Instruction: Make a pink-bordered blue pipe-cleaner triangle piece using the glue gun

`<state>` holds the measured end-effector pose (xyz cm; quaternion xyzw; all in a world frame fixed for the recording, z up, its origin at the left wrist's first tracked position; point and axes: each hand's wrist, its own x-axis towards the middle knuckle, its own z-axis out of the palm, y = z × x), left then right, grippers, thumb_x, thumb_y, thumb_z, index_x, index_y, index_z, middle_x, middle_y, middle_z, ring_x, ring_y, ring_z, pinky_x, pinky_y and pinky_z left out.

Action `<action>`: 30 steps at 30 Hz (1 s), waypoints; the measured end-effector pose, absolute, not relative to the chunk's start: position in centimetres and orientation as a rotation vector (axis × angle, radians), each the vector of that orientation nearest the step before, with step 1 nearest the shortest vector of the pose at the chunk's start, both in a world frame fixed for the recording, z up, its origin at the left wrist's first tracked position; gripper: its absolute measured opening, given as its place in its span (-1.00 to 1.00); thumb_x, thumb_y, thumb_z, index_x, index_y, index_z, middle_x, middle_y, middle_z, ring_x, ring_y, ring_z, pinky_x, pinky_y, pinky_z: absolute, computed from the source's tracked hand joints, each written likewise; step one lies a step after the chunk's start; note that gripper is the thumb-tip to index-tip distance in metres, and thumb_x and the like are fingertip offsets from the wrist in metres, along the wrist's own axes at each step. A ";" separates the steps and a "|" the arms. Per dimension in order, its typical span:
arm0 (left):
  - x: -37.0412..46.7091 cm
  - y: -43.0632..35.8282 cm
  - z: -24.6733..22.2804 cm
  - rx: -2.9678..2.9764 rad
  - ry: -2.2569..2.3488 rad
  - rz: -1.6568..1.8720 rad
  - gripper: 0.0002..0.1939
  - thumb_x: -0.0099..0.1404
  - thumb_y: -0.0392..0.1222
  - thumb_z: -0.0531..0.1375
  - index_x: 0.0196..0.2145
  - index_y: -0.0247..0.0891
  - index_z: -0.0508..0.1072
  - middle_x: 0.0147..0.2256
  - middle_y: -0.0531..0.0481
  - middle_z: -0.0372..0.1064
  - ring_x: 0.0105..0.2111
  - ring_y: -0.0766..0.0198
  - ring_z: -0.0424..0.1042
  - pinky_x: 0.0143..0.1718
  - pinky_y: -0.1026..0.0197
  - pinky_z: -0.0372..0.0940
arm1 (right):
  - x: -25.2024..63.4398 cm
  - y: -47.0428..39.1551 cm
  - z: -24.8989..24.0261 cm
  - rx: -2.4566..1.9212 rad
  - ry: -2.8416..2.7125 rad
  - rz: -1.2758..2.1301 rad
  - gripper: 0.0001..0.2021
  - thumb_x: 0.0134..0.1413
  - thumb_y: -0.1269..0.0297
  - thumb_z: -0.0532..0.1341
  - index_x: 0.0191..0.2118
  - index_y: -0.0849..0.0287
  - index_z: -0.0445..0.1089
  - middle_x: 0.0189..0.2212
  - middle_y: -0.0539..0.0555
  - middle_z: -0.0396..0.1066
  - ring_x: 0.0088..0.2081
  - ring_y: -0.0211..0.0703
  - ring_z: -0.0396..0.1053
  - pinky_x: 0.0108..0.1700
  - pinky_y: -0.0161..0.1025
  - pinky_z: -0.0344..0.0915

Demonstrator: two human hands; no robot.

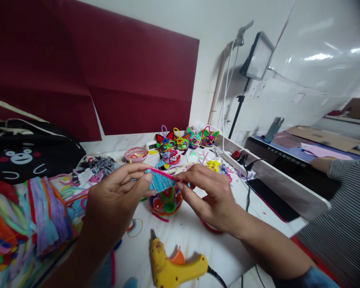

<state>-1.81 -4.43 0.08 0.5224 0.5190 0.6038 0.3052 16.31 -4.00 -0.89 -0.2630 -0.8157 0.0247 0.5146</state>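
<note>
Above the white tabletop (192, 236), pinches a pink-edged, light-blue ribbed piece (161, 182) between left hand (115, 196) and right hand (211, 196), one end in each; shows a round multicoloured ornament (170, 206) partly behind, a yellow plastic glue gun (175, 273) in front.

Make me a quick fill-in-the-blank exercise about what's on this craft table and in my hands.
1. The left hand and right hand hold a blue piece with a ____ edge.
2. Along the back wall, ____ cat-eared ornaments stand in a row.
3. The yellow glue gun has an ____ trigger.
4. The co-worker's sleeve is patterned with ____.

Missing words: pink; four; orange; stripes.
</note>
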 end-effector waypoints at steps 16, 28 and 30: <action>-2.0 -4.4 0.0 1.308 1.321 1.597 -0.75 -0.01 -0.14 0.34 -0.32 -0.20 0.54 -0.44 0.05 0.51 -0.58 0.26 0.49 -0.59 0.31 0.43 | 16.3 -3.5 -1.0 -0.720 -1.858 0.351 -0.86 0.16 0.43 0.22 -0.21 0.31 0.51 -0.46 0.05 0.45 -0.43 -0.33 0.33 -0.35 -0.34 0.27; -2.3 -4.4 0.0 1.316 1.299 1.619 -0.76 -0.02 -0.14 0.35 -0.33 -0.20 0.54 -0.47 0.05 0.52 -0.57 0.24 0.51 -0.63 0.36 0.39 | 16.2 -2.7 -1.2 -0.723 -1.674 0.868 -0.90 0.09 0.37 0.26 -0.28 0.23 0.52 -0.44 0.05 0.49 -0.49 -0.33 0.33 -0.44 -0.33 0.25; -2.2 -4.4 0.0 1.313 1.305 1.626 -0.76 -0.02 -0.14 0.35 -0.33 -0.21 0.54 -0.47 0.05 0.51 -0.56 0.23 0.51 -0.62 0.35 0.40 | 16.2 -2.7 -1.3 -0.712 -1.682 0.849 -0.90 0.09 0.38 0.26 -0.28 0.23 0.52 -0.43 0.06 0.49 -0.48 -0.32 0.34 -0.44 -0.33 0.25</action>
